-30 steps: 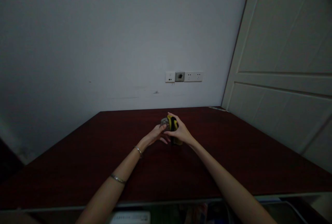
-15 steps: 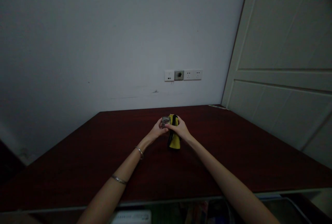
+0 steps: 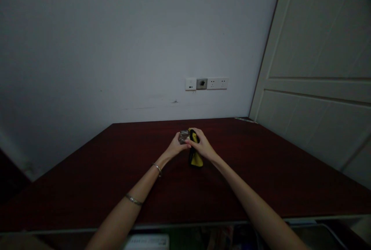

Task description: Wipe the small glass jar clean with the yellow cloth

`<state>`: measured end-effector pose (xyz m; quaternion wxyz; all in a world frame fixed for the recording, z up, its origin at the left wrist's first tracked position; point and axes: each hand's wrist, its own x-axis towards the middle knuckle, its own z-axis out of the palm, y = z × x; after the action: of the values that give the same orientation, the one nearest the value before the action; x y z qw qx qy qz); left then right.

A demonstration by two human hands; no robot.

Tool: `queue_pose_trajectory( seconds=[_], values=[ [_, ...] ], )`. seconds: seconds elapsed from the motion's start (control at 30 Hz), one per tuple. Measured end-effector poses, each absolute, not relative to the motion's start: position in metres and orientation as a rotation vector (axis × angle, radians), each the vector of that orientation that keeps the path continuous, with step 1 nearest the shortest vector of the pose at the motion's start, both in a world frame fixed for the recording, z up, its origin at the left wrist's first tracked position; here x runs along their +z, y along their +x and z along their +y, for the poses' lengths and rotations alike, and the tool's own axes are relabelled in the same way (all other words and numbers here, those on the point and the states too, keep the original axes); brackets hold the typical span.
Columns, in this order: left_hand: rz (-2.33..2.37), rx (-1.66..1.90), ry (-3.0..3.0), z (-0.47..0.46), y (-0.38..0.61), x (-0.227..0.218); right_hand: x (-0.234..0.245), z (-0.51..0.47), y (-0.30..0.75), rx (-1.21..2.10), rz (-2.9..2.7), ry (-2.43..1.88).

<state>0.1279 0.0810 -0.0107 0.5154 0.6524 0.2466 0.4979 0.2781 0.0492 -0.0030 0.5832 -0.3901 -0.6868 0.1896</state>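
Observation:
My left hand (image 3: 175,145) is closed around a small clear, glassy object (image 3: 184,136) with a brownish tint; its exact kind is too dim to make out. Wrapped in the fingers of my right hand (image 3: 202,145) is a yellow cloth (image 3: 197,160) with a black edge. The cloth hangs down below that hand, and its upper part lies against the right side of the glassy object. My right thumb reaches across to the object's near face, close to my left thumb. Both hands are together over the middle of the table.
A dark red wooden table (image 3: 139,180) spreads beneath my arms, its far edge against a pale wall (image 3: 130,41). Sockets (image 3: 217,83) and a switch sit on that wall. A white panelled door (image 3: 319,49) stands right. Below the near edge is an open drawer space with a white box (image 3: 147,241).
My right hand has shifted its grip, with the cloth more bunched and folded under its fingers. The glassy object is tilted slightly differently in my left hand. The view has shifted a little.

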Motion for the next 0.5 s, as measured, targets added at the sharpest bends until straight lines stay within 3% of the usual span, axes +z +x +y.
queue_pose_trajectory(
  seconds=[0.5],
  values=[
    [0.558,1.193,1.638,0.0726,0.1328,-0.0025,0.0055,0.0484,0.2839,0.448,-1.404,-0.866]
  ],
)
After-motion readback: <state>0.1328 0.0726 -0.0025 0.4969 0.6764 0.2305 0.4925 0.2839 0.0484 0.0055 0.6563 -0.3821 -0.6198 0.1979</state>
